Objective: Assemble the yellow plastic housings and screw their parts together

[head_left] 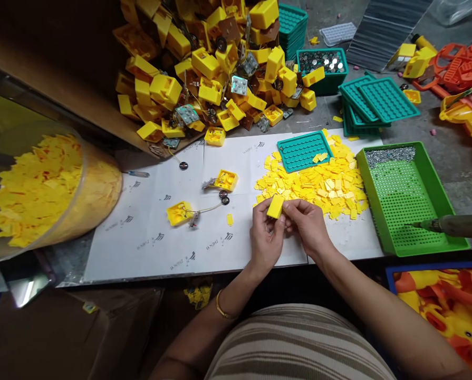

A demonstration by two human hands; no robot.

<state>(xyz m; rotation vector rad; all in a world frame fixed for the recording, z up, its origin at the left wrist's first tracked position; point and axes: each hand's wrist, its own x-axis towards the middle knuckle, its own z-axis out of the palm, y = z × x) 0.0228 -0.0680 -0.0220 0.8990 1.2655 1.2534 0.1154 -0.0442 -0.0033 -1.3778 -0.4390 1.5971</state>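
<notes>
Both my hands meet over the white paper around one small yellow plastic box. My left hand grips it from the left, fingers wrapped behind and thumb in front. On its right side, the fingertips of my right hand are pinched against the box. Just beyond lies a heap of flat yellow plastic pieces, with a teal tray resting on it. To the left are two open yellow housings, one nearer and one farther, with circuit boards, wires and small round black parts.
A large pile of yellow housings stands at the back. At left is a tub of yellow pieces. A green basket holds screws, with an electric screwdriver over it. Behind are stacked teal trays and a box of metal discs.
</notes>
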